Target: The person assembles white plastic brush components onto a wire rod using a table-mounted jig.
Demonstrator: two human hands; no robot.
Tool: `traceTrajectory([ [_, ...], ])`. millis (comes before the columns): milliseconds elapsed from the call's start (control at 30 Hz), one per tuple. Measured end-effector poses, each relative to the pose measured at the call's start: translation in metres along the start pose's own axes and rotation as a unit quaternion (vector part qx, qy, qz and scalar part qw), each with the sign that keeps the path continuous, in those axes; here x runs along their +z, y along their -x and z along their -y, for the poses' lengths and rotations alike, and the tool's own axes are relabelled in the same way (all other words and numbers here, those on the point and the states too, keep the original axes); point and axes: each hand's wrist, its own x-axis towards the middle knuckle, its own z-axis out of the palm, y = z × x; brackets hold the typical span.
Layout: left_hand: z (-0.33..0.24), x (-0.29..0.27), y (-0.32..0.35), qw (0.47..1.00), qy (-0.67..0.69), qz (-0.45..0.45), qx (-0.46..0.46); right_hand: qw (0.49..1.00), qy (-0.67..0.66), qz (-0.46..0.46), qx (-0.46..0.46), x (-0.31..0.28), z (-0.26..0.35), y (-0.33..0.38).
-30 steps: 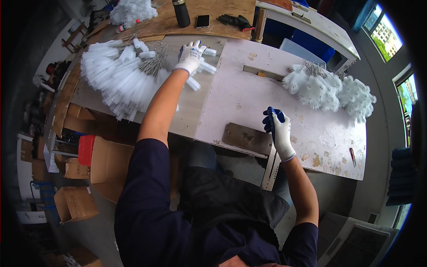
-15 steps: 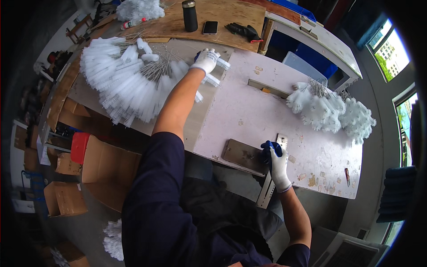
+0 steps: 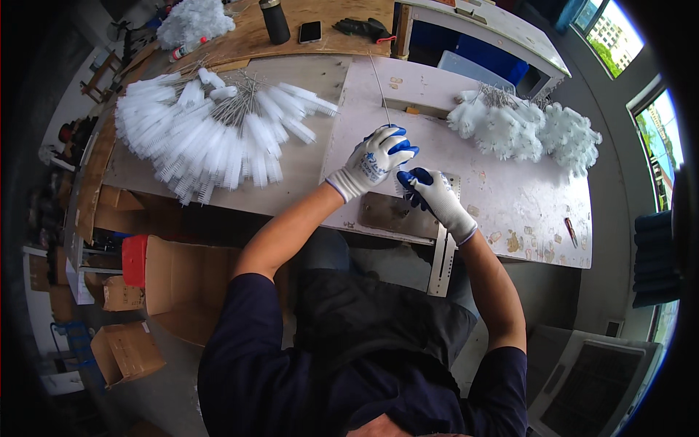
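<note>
Gripped in the left hand (image 3: 375, 162), closed tight: a wire stem (image 3: 380, 87), its thin length jutting up beyond the grip. Just right of and below it, the right hand (image 3: 433, 197) is bunched; whether anything is pinched there cannot be told. Below the grip, a metal plate (image 3: 392, 213). Held loosely, the stem could be spun; swung left, fanned brushes (image 3: 218, 138) could be snagged.

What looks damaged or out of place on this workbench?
The pale tabletop has brown patches near its front right, as if the surface has flaked. Two white bristle brushes lie by the wire stems of the fanned brushes, apparently out of line with them.
</note>
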Motion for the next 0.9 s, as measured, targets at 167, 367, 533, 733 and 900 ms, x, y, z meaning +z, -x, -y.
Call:
traceTrajectory([
  [167,-0.021,0.002,0.007,0.999,0.013,0.014,-0.026,0.995,0.073,-0.059,-0.043,0.002,-0.023,-0.008],
  [367,-0.026,0.018,0.034,0.893,0.222,-0.06,-0.388,0.971,0.174,-0.11,-0.122,0.006,-0.048,-0.02],
  [533,-0.034,0.028,0.016,0.627,0.495,0.036,-0.601,0.967,0.192,-0.116,-0.118,0.009,-0.053,-0.019],
  [733,-0.03,0.047,0.005,0.528,0.635,-0.012,-0.564,0.973,0.194,-0.079,-0.098,0.005,-0.054,-0.02],
  [900,-0.032,0.056,0.006,0.548,0.627,0.012,-0.554,0.955,0.257,-0.109,-0.102,0.01,-0.062,-0.017],
])
